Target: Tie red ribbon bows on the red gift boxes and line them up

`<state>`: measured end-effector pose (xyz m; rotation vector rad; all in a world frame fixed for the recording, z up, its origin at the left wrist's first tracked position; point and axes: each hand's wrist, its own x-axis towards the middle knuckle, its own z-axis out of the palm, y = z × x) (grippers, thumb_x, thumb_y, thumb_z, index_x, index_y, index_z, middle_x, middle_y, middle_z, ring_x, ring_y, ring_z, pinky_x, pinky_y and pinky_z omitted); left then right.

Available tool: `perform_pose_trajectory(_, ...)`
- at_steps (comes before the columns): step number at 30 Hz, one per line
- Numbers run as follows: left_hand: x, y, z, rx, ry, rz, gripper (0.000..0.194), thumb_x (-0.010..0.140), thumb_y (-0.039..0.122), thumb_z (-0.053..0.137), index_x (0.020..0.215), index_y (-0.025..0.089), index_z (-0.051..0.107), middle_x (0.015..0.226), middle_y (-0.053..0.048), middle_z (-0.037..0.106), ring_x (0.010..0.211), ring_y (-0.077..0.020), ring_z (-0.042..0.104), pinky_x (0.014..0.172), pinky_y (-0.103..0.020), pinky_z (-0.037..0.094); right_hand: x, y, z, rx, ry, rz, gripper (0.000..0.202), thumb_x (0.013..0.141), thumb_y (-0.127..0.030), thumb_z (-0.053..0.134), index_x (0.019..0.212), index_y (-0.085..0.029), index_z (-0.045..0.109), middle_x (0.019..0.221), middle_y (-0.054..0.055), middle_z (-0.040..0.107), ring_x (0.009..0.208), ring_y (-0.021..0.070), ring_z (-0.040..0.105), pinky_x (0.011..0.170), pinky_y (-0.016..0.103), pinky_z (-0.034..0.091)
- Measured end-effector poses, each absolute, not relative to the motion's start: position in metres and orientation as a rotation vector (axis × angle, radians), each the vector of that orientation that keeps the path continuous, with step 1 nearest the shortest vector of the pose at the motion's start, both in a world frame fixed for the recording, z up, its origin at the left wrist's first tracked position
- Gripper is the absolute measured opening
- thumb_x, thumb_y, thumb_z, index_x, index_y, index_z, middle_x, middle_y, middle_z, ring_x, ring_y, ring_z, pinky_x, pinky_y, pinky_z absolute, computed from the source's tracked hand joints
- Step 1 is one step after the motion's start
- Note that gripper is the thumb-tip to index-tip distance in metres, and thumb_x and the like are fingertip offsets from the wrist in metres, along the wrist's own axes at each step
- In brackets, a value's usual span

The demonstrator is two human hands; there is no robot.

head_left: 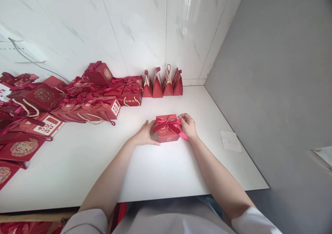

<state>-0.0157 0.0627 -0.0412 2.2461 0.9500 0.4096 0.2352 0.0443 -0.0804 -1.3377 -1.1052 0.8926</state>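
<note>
A small red gift box (pixel 168 136) sits on the white table in front of me, tied on top with a red satin ribbon (pixel 168 124) in a bow. My left hand (pixel 145 134) grips the box's left side, thumb along the front and fingers toward the back. At the box's right side, my right hand (pixel 187 125) is closed in a pinch on the ribbon by the bow. One ribbon tail hangs over the front right corner, below my right fingers.
Many red gift boxes (pixel 101 108) with bows and cord handles are piled at the left. Several triangular red boxes (pixel 157 87) stand against the tiled wall (pixel 135 26). A white paper square (pixel 230 140) lies at the right, near a grey panel (pixel 272 89).
</note>
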Motion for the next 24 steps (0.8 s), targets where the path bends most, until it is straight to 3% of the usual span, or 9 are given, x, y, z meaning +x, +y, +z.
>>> perform_pose_trajectory(3,-0.013,0.067,-0.049,2.179,0.886,0.628,0.097,0.057,0.038,0.085,0.14,0.019,0.036,0.14,-0.014,0.049,0.13,-0.0355,0.046,0.115,-0.053,0.027,0.235,0.047,-0.083,-1.346,-1.134,0.855,0.028,0.085,-0.046,0.048,0.095,-0.021,0.057,0.085,0.005,0.067,0.06,0.0162,0.058,0.053,0.029,0.046)
perform_pose_trajectory(5,-0.012,0.071,-0.057,2.109,0.841,0.806,0.094,0.06,0.03,0.083,0.14,0.018,0.034,0.141,-0.016,0.046,0.13,-0.0345,0.046,0.11,-0.049,0.035,0.235,0.049,-0.084,-1.327,-1.189,0.85,0.027,0.084,-0.04,0.049,0.101,-0.021,0.057,0.096,0.006,0.067,0.067,0.0168,0.06,0.06,0.03,0.049)
perform_pose_trajectory(8,-0.012,0.077,-0.065,2.028,0.762,0.992,0.094,0.062,0.025,0.08,0.141,0.019,0.029,0.142,-0.017,0.042,0.131,-0.034,0.044,0.109,-0.05,0.037,0.236,0.049,-0.08,-1.253,-1.33,0.893,0.033,0.08,-0.031,0.054,0.111,-0.022,0.058,0.112,0.007,0.066,0.076,0.0169,0.062,0.072,0.033,0.052)
perform_pose_trajectory(11,-0.013,0.081,-0.068,1.992,0.716,1.012,0.096,0.063,0.02,0.077,0.143,0.021,0.024,0.141,-0.018,0.042,0.129,-0.0339,0.046,0.107,-0.05,0.039,0.239,0.05,-0.075,-1.148,-1.5,0.961,0.054,0.074,-0.027,0.064,0.127,-0.026,0.053,0.13,0.006,0.059,0.093,0.0204,0.064,0.087,0.038,0.052)
perform_pose_trajectory(14,-0.016,0.083,-0.067,1.932,0.727,0.971,0.097,0.061,0.016,0.075,0.144,0.021,0.025,0.142,-0.017,0.043,0.13,-0.035,0.045,0.107,-0.05,0.039,0.241,0.05,-0.072,-1.016,-1.686,1.007,0.087,0.068,-0.027,0.073,0.146,-0.029,0.033,0.153,0.007,0.037,0.124,0.0269,0.053,0.105,0.044,0.042)
perform_pose_trajectory(16,-0.018,0.083,-0.066,1.905,0.737,0.951,0.097,0.059,0.014,0.074,0.145,0.021,0.027,0.143,-0.016,0.043,0.13,-0.0357,0.045,0.107,-0.05,0.039,0.241,0.05,-0.072,-0.956,-1.747,1.074,0.1,0.068,-0.029,0.075,0.152,-0.029,0.019,0.159,0.008,0.024,0.135,0.0301,0.042,0.106,0.046,0.042)
perform_pose_trajectory(20,-0.022,0.081,-0.064,1.855,0.737,0.923,0.097,0.058,0.017,0.078,0.144,0.019,0.032,0.141,-0.016,0.047,0.129,-0.0365,0.047,0.106,-0.05,0.041,0.238,0.049,-0.069,-0.844,-1.828,1.313,0.104,0.071,-0.026,0.074,0.153,-0.028,0.011,0.154,0.01,0.034,0.13,0.0293,0.048,0.101,0.044,0.047)
perform_pose_trajectory(24,-0.026,0.08,-0.06,1.788,0.81,0.911,0.097,0.056,0.031,0.086,0.142,0.018,0.04,0.144,-0.016,0.048,0.134,-0.0366,0.043,0.112,-0.051,0.034,0.231,0.053,-0.06,-0.77,-1.779,1.401,0.093,0.07,-0.03,0.078,0.149,-0.024,0.028,0.147,0.009,0.045,0.131,0.0288,0.047,0.11,0.046,0.038)
